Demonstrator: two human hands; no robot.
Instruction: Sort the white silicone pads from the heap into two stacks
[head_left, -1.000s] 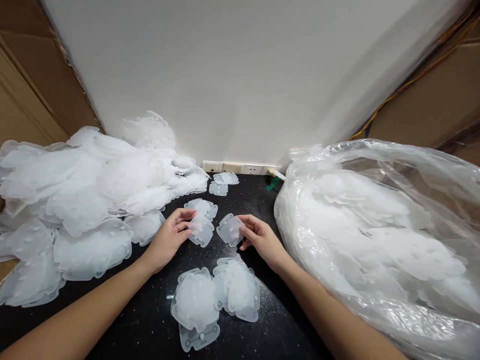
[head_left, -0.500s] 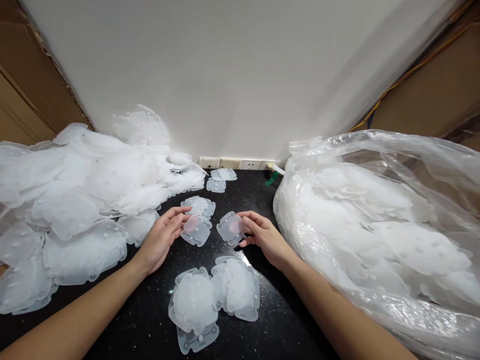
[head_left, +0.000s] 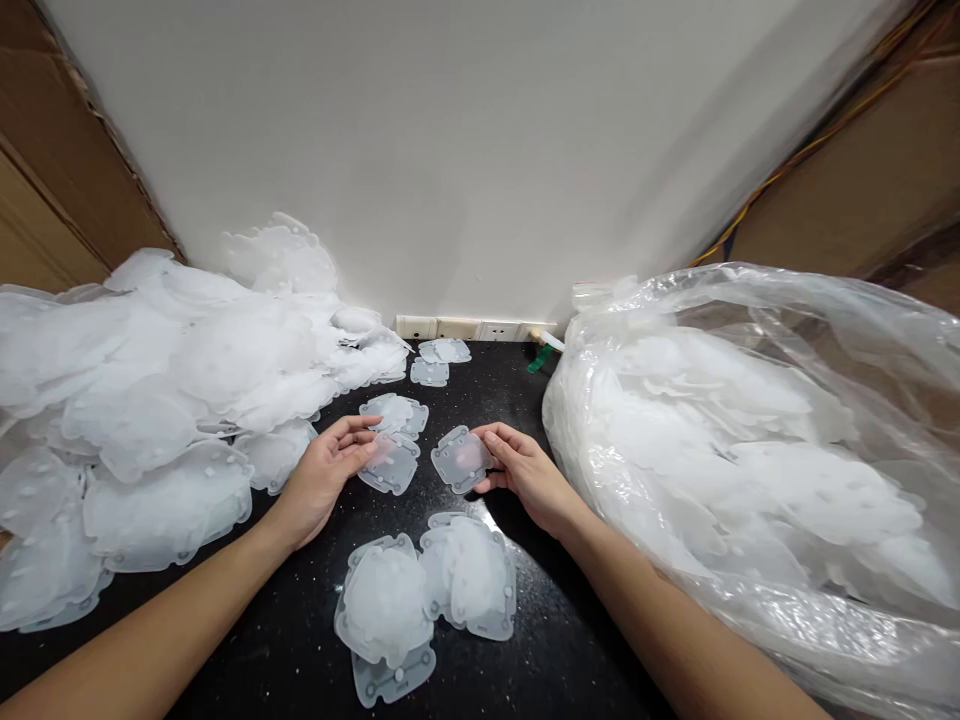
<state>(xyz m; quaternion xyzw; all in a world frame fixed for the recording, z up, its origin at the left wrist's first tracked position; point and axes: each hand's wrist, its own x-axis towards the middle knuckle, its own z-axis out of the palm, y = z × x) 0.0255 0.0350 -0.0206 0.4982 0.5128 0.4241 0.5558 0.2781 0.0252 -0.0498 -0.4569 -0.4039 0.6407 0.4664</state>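
My left hand (head_left: 328,478) pinches the near edge of a thin translucent plastic plate (head_left: 395,466), thumb on top and fingers behind it. My right hand (head_left: 525,470) grips a similar plastic plate (head_left: 454,458) by its right edge between thumb and fingers. Both plates have rounded, notched outlines and small round marks near the corners. Just beyond the left plate, a few more plates (head_left: 405,412) lie overlapped on the black speckled tabletop (head_left: 285,630). Closer to me sit two overlapping stacks, a left stack (head_left: 386,600) and a right stack (head_left: 474,575).
A large heap of the same plates (head_left: 187,350) spreads along the left. On the right, a clear plastic bag (head_left: 592,400) holds many more. Some plates (head_left: 431,372) lie near the wall sockets (head_left: 457,329). Cardboard (head_left: 45,140) stands at the left.
My left thumb has come down onto the edge of the left plate. The right hand keeps its plate almost in place. The view has shifted very slightly.
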